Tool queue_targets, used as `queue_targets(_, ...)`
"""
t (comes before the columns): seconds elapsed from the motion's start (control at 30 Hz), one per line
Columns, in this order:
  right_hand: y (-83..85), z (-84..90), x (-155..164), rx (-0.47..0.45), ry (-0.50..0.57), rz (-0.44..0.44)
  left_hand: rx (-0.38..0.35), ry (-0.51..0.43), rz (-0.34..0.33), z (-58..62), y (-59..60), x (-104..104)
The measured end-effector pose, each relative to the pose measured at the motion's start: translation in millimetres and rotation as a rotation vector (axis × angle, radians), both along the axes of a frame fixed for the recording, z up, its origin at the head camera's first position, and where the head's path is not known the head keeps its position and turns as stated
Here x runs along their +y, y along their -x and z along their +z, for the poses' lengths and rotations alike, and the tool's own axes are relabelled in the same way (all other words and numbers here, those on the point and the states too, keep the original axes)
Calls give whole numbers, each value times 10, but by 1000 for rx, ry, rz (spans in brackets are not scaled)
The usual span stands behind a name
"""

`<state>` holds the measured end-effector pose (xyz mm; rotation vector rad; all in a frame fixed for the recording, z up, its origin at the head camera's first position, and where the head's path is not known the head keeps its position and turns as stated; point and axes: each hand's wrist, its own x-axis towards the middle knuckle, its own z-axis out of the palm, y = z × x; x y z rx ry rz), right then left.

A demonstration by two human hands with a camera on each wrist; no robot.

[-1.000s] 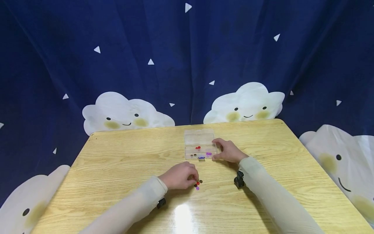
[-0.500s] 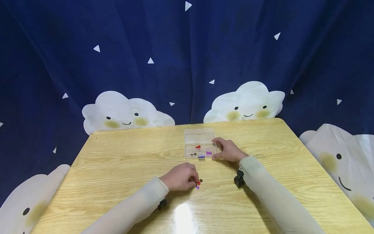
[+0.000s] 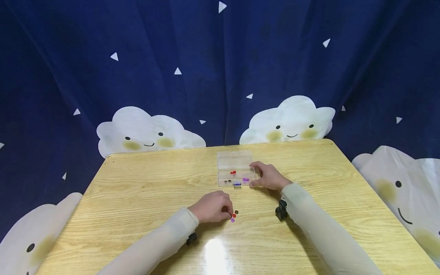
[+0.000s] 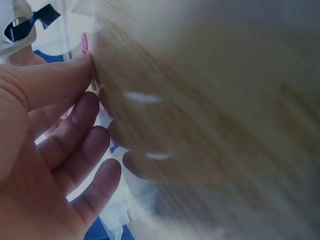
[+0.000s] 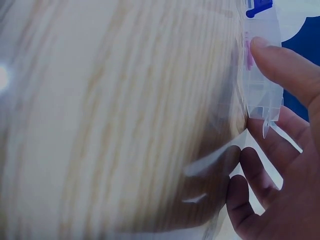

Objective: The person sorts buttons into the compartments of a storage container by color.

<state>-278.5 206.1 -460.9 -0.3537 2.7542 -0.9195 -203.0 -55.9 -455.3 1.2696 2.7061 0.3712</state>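
Left hand [image 3: 210, 207] is curling its fingertips at loose beads [image 3: 233, 215]; right hand [image 3: 269, 177] is gripping the clear box [image 3: 235, 171]; I am advising picking one bead singly.

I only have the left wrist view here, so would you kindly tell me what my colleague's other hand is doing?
Observer: The right hand grips the right end of a clear compartment box on the table.
Operator: What is inside it?
Observer: Small red, purple and dark beads in separate compartments.
Operator: And near the left hand?
Observer: The left hand has its fingers at a few loose beads: red, purple and dark.
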Motion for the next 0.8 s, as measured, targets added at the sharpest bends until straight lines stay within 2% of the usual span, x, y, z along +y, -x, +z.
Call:
queue_targets(0.4, 0, 8, -13, -18, 3, -4, 25, -33, -58, -19, 19, -28)
queue_targets(0.8, -1, 8, -6, -7, 1, 0, 7, -56, -55, -10, 9, -54)
